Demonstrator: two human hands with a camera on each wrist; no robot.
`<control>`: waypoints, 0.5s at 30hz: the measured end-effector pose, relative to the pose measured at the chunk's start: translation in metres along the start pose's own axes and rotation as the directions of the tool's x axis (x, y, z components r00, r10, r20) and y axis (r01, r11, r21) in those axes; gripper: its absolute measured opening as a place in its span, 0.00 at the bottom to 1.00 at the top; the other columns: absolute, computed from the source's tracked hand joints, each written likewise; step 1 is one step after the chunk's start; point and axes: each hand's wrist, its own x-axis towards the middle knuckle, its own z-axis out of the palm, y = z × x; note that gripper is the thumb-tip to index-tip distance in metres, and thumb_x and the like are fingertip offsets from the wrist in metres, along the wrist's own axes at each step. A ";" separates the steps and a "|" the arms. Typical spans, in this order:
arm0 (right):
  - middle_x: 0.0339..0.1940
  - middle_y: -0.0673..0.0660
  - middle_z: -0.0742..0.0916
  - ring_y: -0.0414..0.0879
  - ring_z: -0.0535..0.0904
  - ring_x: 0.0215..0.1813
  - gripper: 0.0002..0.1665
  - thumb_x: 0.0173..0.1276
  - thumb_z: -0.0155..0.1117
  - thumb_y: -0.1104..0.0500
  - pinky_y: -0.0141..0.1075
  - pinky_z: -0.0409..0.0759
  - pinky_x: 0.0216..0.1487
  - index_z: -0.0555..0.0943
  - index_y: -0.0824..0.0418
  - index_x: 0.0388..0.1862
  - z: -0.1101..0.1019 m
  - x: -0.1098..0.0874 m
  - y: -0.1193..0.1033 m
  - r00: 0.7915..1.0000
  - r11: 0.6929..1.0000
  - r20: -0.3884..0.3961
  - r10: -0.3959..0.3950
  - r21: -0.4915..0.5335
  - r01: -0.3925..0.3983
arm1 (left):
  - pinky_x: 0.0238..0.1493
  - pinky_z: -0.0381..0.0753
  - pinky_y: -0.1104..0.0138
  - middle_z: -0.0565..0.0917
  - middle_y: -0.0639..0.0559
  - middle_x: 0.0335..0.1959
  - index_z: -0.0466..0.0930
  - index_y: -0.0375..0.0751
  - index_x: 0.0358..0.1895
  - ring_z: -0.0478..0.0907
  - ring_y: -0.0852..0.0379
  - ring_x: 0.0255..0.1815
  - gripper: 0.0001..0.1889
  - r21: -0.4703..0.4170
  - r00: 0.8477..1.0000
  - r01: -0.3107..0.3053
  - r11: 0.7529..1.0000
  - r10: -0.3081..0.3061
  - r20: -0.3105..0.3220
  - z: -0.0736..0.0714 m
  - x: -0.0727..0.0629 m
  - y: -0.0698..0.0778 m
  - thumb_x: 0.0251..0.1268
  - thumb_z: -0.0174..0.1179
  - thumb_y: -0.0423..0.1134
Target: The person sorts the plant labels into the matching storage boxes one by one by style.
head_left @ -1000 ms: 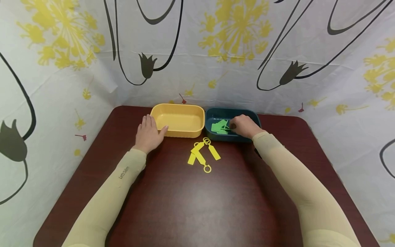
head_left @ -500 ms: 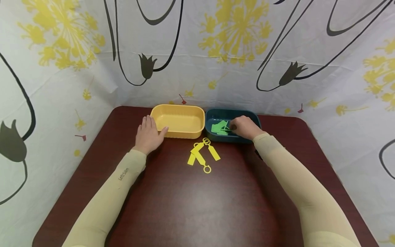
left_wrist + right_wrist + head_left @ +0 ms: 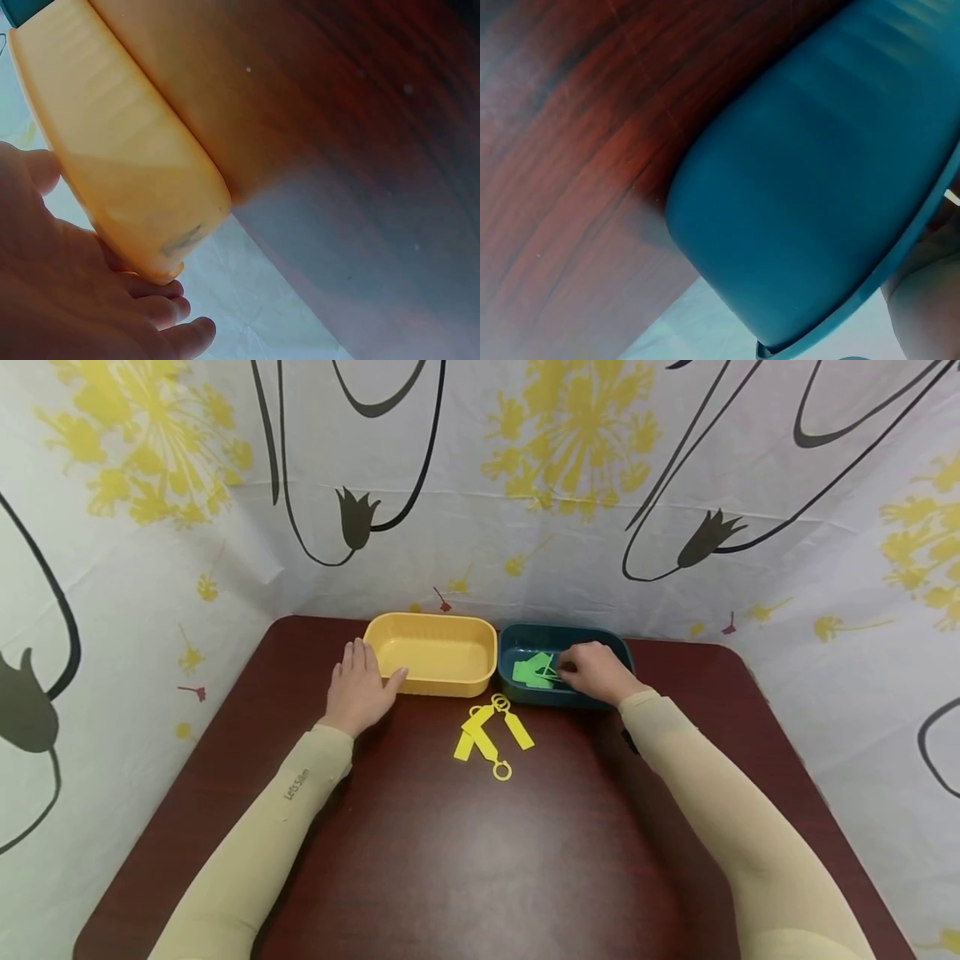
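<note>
My left hand (image 3: 362, 689) rests on the left end of a yellow plastic basket (image 3: 446, 687), fingers straight and thumb spread along the near side. In the left wrist view its fingertips lie at the rim of the basket (image 3: 135, 150). My right hand (image 3: 594, 670) reaches over the rim of a dark teal basket (image 3: 558, 696), its curled fingertips pinching a thin green tag. Flat green tags (image 3: 534, 668) lie in that basket beside the fingers. In the right wrist view the basket wall (image 3: 780, 195) hides most of the hand.
Several yellow tags with ring ends (image 3: 483, 739) lie in a loose group on the dark red table (image 3: 480, 868), in front of where the two baskets meet. A patterned white sheet (image 3: 450, 468) hangs behind the table and along its sides.
Both hands hold nearly the same places. The green tag at the right fingertips has shifted slightly in angle.
</note>
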 end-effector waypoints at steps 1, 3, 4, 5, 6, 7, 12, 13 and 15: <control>0.38 0.51 0.87 0.44 0.80 0.37 0.09 0.72 0.64 0.59 0.44 0.82 0.43 0.89 0.58 0.44 0.000 -0.002 -0.001 1.000 1.000 -0.016 -0.003 -0.003 0.003 | 0.75 0.44 0.41 0.39 0.30 0.80 0.40 0.23 0.78 0.35 0.36 0.81 0.51 -0.002 1.000 0.000 1.000 0.000 -0.003 0.000 0.000 0.000 0.75 0.40 0.68; 0.38 0.51 0.86 0.44 0.80 0.37 0.09 0.73 0.64 0.58 0.44 0.82 0.44 0.89 0.58 0.44 0.000 -0.006 -0.003 0.999 1.000 -0.047 -0.007 -0.005 0.007 | 0.75 0.45 0.40 0.40 0.30 0.80 0.40 0.23 0.78 0.36 0.36 0.81 0.50 -0.004 1.000 0.001 1.000 -0.001 -0.008 -0.001 0.000 0.000 0.76 0.40 0.67; 0.38 0.51 0.85 0.44 0.80 0.37 0.09 0.73 0.64 0.58 0.45 0.81 0.44 0.89 0.58 0.44 -0.001 -0.009 -0.004 0.998 1.000 -0.063 -0.011 -0.005 0.011 | 0.74 0.44 0.40 0.40 0.30 0.80 0.41 0.23 0.78 0.36 0.36 0.81 0.50 -0.005 1.000 0.002 1.000 -0.002 -0.011 -0.001 0.000 0.000 0.76 0.40 0.67; 0.37 0.51 0.84 0.45 0.79 0.37 0.09 0.73 0.64 0.58 0.45 0.81 0.43 0.89 0.58 0.44 -0.001 -0.012 -0.006 0.997 1.000 -0.077 -0.011 -0.003 0.011 | 0.74 0.44 0.40 0.40 0.30 0.80 0.41 0.23 0.78 0.36 0.36 0.81 0.50 -0.004 1.000 0.003 1.000 -0.003 -0.012 -0.002 0.000 0.000 0.76 0.40 0.67; 0.36 0.51 0.84 0.45 0.78 0.36 0.09 0.73 0.64 0.58 0.44 0.81 0.43 0.89 0.58 0.44 -0.002 -0.015 -0.007 0.996 1.000 -0.093 -0.012 0.000 0.012 | 0.74 0.43 0.39 0.40 0.30 0.80 0.41 0.24 0.78 0.36 0.36 0.81 0.50 -0.004 1.000 0.004 1.000 -0.004 -0.013 -0.002 0.000 0.000 0.76 0.40 0.67; 0.36 0.50 0.83 0.45 0.77 0.36 0.09 0.73 0.64 0.58 0.44 0.80 0.42 0.89 0.58 0.44 -0.003 -0.018 -0.009 0.994 1.000 -0.108 -0.013 0.001 0.013 | 0.74 0.42 0.39 0.40 0.30 0.81 0.41 0.24 0.78 0.36 0.36 0.81 0.50 -0.004 1.000 0.005 1.000 -0.005 -0.010 -0.002 0.000 0.000 0.76 0.40 0.67; 0.33 0.47 0.80 0.43 0.74 0.32 0.06 0.72 0.65 0.57 0.39 0.77 0.36 0.88 0.53 0.40 -0.004 -0.036 -0.016 0.981 1.000 -0.195 -0.019 -0.012 0.017 | 0.74 0.38 0.38 0.39 0.32 0.81 0.40 0.26 0.79 0.36 0.37 0.81 0.49 -0.009 1.000 -0.003 1.000 0.003 -0.009 -0.002 0.000 0.001 0.76 0.36 0.68; 0.33 0.46 0.79 0.42 0.74 0.31 0.06 0.72 0.65 0.57 0.39 0.76 0.36 0.88 0.52 0.40 -0.005 -0.039 -0.016 0.976 1.000 -0.214 -0.022 -0.020 0.018 | 0.74 0.38 0.38 0.39 0.32 0.81 0.40 0.26 0.79 0.36 0.37 0.81 0.49 -0.014 1.000 -0.007 1.000 0.007 -0.014 -0.003 0.000 0.001 0.76 0.36 0.68; 0.34 0.46 0.79 0.41 0.74 0.31 0.05 0.72 0.66 0.56 0.39 0.76 0.35 0.88 0.51 0.40 -0.006 -0.045 -0.017 0.967 0.999 -0.252 -0.029 -0.035 0.021 | 0.74 0.39 0.37 0.41 0.31 0.81 0.42 0.27 0.79 0.36 0.37 0.81 0.48 -0.021 0.999 -0.019 1.000 0.018 -0.032 -0.004 0.001 0.002 0.76 0.36 0.68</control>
